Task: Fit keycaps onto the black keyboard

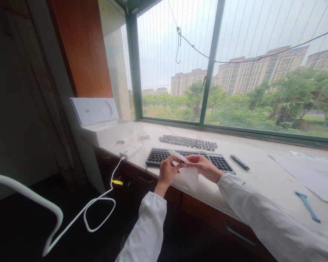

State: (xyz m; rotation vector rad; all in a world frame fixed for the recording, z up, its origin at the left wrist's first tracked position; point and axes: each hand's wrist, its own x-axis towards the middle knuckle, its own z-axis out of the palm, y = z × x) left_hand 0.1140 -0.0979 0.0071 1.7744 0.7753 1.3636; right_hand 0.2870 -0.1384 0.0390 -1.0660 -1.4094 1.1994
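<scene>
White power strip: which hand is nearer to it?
Left. The left hand is to the right of the power strip; the right hand is farther right.

Your light is daylight from the window (235,40) between twelve and three o'clock, its sky pale and almost washed out. It lays a soft glare over the bench (258,182), where the sheets (311,171) toward four o'clock nearly melt into white. From six round to ten o'clock you get deep, near-black shadow. Your fingers (194,158) and the pale item (177,155) between them look soft. The wide lens stretches your right sleeve (265,214) toward four o'clock.
</scene>
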